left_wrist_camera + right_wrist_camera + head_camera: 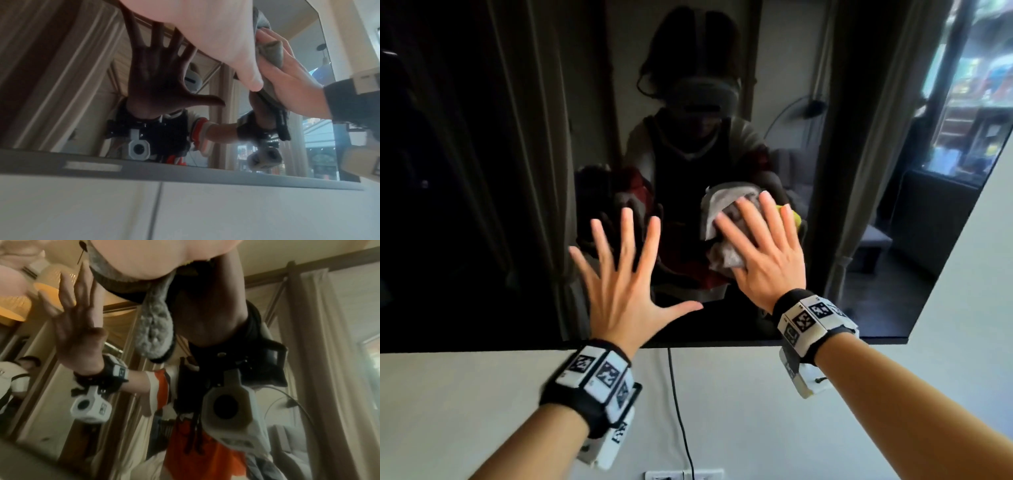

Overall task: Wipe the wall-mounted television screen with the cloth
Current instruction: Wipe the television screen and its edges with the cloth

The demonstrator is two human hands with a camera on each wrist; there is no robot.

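From your head camera, your right hand (763, 253) lies flat with straight fingers on the grey cloth (722, 222), pressing it against the dark television screen (482, 171). The cloth is bunched into a lump whose long axis runs roughly up and down the glass, sticking out past your fingertips and to the left of your palm, with a bit of yellow showing by your little finger. Your left hand (619, 284) is just beside it to the left, fingers spread wide and straight, thumb pointing right toward the other hand, holding nothing. The screen's bottom edge runs across just under your wrists, and a black cable (678, 411) hangs down the pale wall (482, 411) below it toward a socket (685, 475).

From your left wrist camera, the left hand (205, 32) fills the top of the picture, its spread fingers mirrored in the screen (61, 81). To the right, the right hand (292, 81) rests on the cloth (271, 50), which is squeezed between palm and glass.

From your right wrist camera, the right hand (154, 256) is seen close from below, with the cloth (156, 324) hanging out under it against the screen (308, 337) in a fuzzy grey fold that points downward.
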